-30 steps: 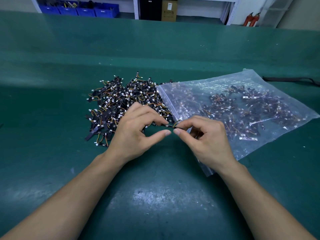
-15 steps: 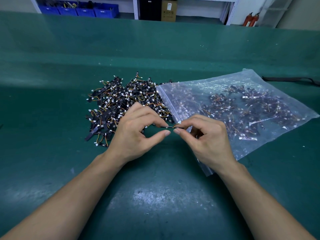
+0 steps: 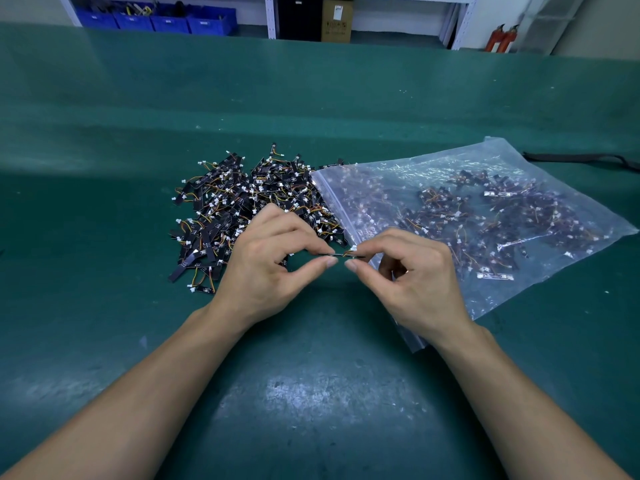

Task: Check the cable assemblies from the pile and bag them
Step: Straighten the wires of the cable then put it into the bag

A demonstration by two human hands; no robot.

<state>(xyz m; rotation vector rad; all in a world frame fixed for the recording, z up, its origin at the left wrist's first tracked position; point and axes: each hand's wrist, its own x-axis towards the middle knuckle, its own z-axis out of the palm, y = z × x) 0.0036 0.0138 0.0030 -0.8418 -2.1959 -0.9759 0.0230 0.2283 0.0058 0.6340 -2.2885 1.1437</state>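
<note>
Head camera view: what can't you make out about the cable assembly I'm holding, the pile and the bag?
- Head view: the cable assembly is too small, and the left hand and right hand pinch over its ends, so its condition is unreadable.
- Head view: the left hand hides part of the pile.
- Head view: the right hand covers part of the bag; whether its mouth is sealed is unclear.

Cable assembly (image 3: 340,254) — in left hand (image 3: 266,263), right hand (image 3: 414,277)

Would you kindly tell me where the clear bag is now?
In the head view, the clear bag lies flat on the green mat at right, its zip edge beside the loose pile and under the right hand.
</note>
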